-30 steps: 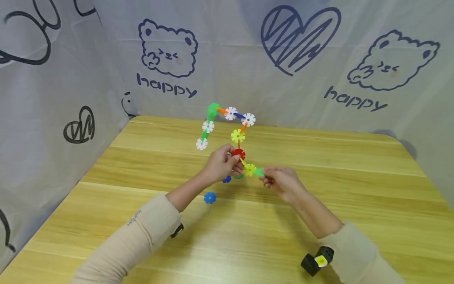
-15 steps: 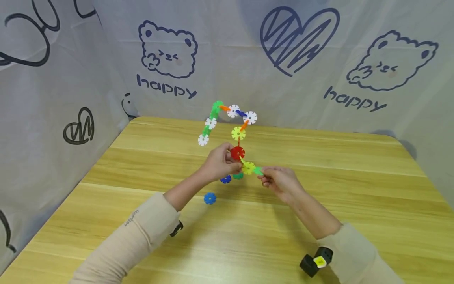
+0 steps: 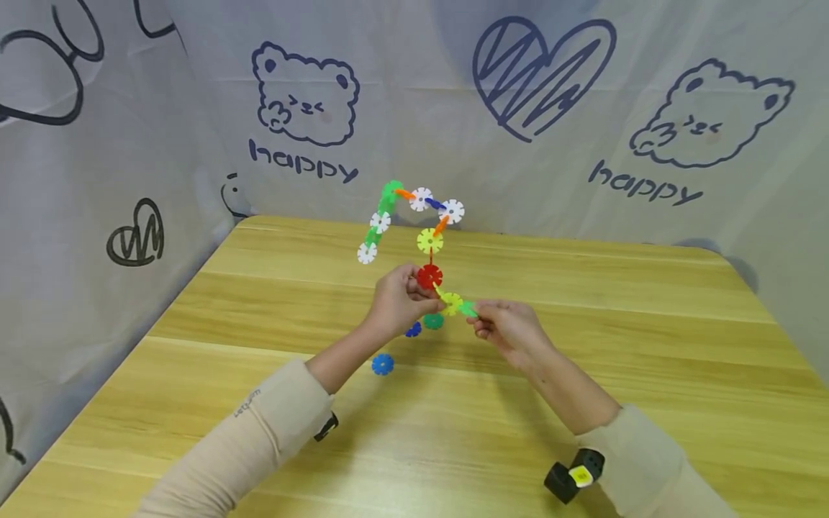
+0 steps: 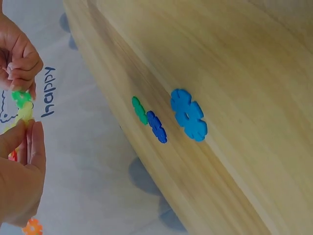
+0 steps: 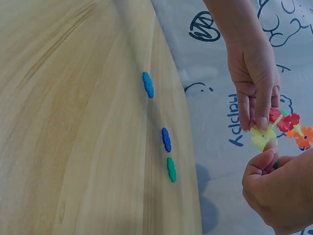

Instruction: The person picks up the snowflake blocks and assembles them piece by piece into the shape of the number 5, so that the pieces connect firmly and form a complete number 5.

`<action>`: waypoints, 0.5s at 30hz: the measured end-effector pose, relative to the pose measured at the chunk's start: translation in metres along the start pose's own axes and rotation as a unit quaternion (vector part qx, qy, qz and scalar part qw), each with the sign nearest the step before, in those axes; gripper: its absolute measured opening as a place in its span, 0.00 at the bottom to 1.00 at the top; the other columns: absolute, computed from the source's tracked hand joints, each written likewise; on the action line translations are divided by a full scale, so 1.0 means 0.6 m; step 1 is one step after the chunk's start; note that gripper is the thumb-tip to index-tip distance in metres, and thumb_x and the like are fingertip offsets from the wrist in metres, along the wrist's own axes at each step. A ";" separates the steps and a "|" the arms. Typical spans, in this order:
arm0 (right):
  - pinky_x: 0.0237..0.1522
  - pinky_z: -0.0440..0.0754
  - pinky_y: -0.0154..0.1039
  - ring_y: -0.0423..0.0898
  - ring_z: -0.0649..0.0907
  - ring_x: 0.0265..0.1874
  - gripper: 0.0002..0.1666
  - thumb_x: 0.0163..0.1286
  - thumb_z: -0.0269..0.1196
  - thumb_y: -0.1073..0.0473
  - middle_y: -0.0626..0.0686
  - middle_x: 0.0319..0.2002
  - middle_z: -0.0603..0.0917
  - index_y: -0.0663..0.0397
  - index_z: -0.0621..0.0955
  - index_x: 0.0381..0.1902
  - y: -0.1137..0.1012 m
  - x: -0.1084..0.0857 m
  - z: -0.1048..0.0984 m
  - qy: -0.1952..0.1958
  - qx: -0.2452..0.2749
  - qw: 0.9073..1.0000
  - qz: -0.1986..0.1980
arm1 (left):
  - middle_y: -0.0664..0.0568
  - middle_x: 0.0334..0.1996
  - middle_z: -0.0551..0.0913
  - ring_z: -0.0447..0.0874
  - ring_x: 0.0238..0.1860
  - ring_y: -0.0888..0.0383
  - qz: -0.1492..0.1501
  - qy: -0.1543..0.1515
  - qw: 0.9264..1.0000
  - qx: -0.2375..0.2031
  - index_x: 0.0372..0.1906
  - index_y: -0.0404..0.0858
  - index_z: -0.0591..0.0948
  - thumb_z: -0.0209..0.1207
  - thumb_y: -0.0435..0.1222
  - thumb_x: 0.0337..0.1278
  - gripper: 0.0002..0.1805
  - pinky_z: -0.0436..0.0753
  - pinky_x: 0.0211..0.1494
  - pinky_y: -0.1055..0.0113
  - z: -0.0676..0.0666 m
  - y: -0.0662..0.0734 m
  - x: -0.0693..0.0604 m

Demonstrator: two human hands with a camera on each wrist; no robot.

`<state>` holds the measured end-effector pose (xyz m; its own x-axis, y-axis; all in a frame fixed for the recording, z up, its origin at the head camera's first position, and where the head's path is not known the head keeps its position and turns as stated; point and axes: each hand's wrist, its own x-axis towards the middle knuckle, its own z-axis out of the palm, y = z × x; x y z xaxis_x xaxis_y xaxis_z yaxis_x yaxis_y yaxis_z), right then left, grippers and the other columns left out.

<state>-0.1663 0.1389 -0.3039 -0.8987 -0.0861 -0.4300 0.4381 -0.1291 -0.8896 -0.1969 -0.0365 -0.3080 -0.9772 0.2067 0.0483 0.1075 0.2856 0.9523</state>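
Note:
A chain of slotted snowflake discs hangs in the air between the hands, looping up and over to the left. My left hand (image 3: 398, 306) pinches the yellow disc (image 5: 262, 138) near its lower end, just below the red disc (image 3: 429, 277). My right hand (image 3: 518, 332) pinches the green disc (image 3: 468, 309) joined to that yellow one. Farther along are a yellow disc (image 3: 430, 241), white discs and orange links, then a green disc (image 3: 392, 191) at the top corner. A white disc (image 3: 367, 253) forms the far end.
Three loose discs lie on the wooden table (image 3: 648, 345) below the hands: light blue (image 3: 383, 364), dark blue (image 3: 413, 329) and green (image 3: 433, 321). A cloth backdrop (image 3: 421, 129) with drawings stands behind the table. Black wrist devices (image 3: 573, 476) sit by the sleeves.
The left thumb has slid from the red disc down to the yellow disc. The chain has shifted slightly up and left. The right hand keeps its pinch on the green disc.

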 end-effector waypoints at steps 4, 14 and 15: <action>0.27 0.75 0.23 0.35 0.75 0.26 0.21 0.72 0.47 0.67 0.47 0.26 0.77 0.74 0.65 0.59 -0.002 0.001 0.003 0.002 0.004 1.000 -0.005 | 0.37 0.31 0.85 0.85 0.29 0.57 -0.003 0.009 1.000 0.006 0.34 0.28 0.78 0.66 0.23 0.43 0.11 0.85 0.35 0.70 -0.001 -0.003 0.001; 0.27 0.75 0.23 0.35 0.75 0.24 0.17 0.72 0.48 0.67 0.47 0.25 0.78 0.72 0.68 0.55 -0.006 -0.001 0.001 0.010 0.001 1.000 -0.008 | 0.38 0.32 0.86 0.87 0.31 0.53 -0.013 0.000 1.000 0.009 0.33 0.27 0.83 0.65 0.27 0.47 0.07 0.86 0.37 0.64 0.004 -0.006 -0.005; 0.27 0.75 0.23 0.35 0.75 0.24 0.17 0.71 0.48 0.67 0.47 0.25 0.78 0.72 0.68 0.54 -0.007 -0.001 0.000 0.010 -0.002 1.000 -0.009 | 0.38 0.32 0.86 0.87 0.31 0.52 -0.014 -0.004 1.000 0.010 0.33 0.27 0.83 0.65 0.27 0.48 0.07 0.86 0.37 0.64 0.004 -0.007 -0.005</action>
<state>-0.1676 0.1394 -0.3001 -0.9068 -0.0631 -0.4169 0.4216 -0.1266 -0.8979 -0.1939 -0.0359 -0.3126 -0.9786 0.2050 0.0194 0.0835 0.3092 0.9473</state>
